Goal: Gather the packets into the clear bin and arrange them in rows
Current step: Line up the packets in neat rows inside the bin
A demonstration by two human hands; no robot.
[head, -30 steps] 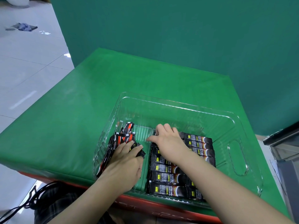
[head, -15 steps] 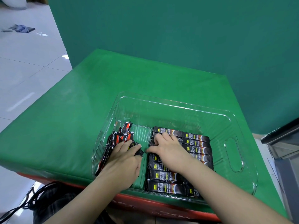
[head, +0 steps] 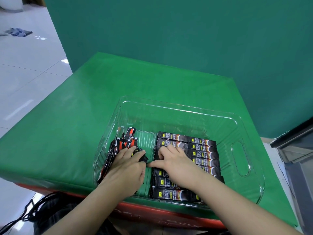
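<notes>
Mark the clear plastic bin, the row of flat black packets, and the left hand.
clear plastic bin (head: 240, 159): head view, right wall handle.
row of flat black packets (head: 202, 150): head view, a packet's face.
left hand (head: 126, 168): head view, back.

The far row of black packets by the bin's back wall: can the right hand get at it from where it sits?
Probably yes. The right hand rests on the nearer flat packets, and the far row of black packets lies uncovered just beyond its fingers, with nothing between them inside the clear bin.

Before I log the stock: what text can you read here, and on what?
Black packets: yellow label and white print, too blurred to read.
Red-and-black packets: markings too small to read.
Red box edge under the green cover: pale lettering, unreadable.
</notes>
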